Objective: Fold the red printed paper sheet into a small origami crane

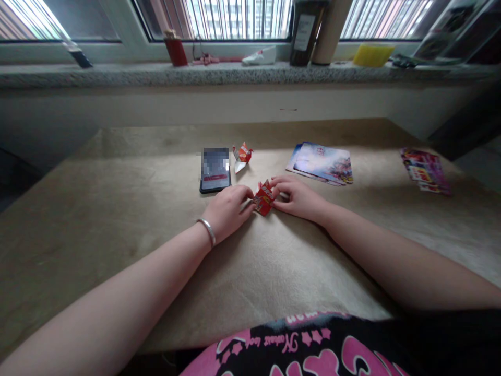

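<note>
A small folded piece of red printed paper [263,199] lies on the tan table [117,219], pinched from both sides. My left hand [227,211], a silver bangle on its wrist, grips its left edge with closed fingers. My right hand [295,197] holds its right edge, fingers curled over the fold. A finished red and white folded paper figure [242,156] sits just beyond, beside a black phone [215,169] lying flat with its screen lit.
A stack of printed colour sheets [323,163] lies at the right of the hands and another printed sheet [425,170] farther right. The stone windowsill [117,74] behind holds a red cup [176,50], a dark bottle [305,31], a yellow box [372,54].
</note>
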A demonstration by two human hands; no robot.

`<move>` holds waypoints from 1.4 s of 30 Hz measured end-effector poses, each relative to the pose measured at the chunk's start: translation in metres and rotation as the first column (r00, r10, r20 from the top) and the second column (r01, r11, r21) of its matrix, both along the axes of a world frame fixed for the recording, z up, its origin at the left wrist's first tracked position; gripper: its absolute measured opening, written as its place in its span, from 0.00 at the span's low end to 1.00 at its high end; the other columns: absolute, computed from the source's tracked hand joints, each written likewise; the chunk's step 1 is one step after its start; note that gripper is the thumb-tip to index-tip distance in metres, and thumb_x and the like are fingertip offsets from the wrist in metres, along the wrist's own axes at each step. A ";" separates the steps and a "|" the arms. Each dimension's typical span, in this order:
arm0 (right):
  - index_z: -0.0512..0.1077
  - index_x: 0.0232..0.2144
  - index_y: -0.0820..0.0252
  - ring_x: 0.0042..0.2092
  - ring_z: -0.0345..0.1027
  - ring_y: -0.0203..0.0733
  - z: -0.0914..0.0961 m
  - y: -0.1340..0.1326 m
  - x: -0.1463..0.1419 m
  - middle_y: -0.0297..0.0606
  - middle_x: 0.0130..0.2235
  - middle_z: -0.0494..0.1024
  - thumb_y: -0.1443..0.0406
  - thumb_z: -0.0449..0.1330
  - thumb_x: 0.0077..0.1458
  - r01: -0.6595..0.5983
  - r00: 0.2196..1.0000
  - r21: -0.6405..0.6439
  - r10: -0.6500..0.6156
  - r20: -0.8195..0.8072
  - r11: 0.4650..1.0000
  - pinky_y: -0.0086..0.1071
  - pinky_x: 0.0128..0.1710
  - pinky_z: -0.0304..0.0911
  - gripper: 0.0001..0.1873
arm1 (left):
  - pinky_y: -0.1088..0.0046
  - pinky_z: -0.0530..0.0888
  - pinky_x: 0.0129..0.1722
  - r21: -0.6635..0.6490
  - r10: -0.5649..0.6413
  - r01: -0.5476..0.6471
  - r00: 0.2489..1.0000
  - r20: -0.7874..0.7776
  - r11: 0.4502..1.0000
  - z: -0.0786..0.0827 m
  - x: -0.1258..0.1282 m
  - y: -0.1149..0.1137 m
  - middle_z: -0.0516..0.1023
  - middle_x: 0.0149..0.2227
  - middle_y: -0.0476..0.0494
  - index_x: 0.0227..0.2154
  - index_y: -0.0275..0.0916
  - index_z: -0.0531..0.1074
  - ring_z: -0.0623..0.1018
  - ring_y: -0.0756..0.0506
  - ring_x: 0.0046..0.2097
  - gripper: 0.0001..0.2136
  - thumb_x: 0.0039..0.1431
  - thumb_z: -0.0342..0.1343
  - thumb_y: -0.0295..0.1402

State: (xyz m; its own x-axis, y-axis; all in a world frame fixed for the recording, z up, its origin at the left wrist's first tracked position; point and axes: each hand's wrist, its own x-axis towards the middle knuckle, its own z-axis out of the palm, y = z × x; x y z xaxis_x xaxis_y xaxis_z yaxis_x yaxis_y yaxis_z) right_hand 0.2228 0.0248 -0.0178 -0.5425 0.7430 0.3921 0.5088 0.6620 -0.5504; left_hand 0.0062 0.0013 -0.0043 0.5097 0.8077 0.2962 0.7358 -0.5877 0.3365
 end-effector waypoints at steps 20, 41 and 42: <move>0.75 0.36 0.56 0.45 0.68 0.42 0.003 -0.001 -0.002 0.40 0.41 0.77 0.64 0.55 0.56 -0.105 0.982 0.147 0.080 0.170 0.984 0.39 0.47 0.63 0.09 | 0.69 0.69 0.38 0.121 -0.120 0.136 0.984 -0.129 0.983 -0.007 -0.004 0.013 0.75 0.37 0.42 0.38 0.40 0.76 0.72 0.47 0.37 0.11 0.60 0.48 0.28; 0.77 0.38 0.55 0.42 0.69 0.42 0.015 -0.008 -0.003 0.39 0.42 0.78 0.65 0.51 0.58 -0.165 0.922 0.240 0.064 0.381 0.956 0.36 0.42 0.64 0.14 | 0.71 0.71 0.36 0.169 -0.169 0.267 0.882 -0.440 0.949 0.008 -0.007 0.003 0.76 0.40 0.44 0.46 0.44 0.73 0.73 0.45 0.40 0.13 0.62 0.48 0.29; 0.77 0.38 0.55 0.42 0.69 0.42 0.015 -0.008 -0.003 0.39 0.42 0.78 0.65 0.51 0.58 -0.169 0.920 0.239 0.066 0.387 0.956 0.36 0.42 0.64 0.14 | 0.71 0.71 0.35 0.167 -0.172 0.273 0.875 -0.452 0.947 0.009 -0.007 0.003 0.76 0.41 0.44 0.46 0.44 0.72 0.74 0.45 0.40 0.13 0.62 0.49 0.29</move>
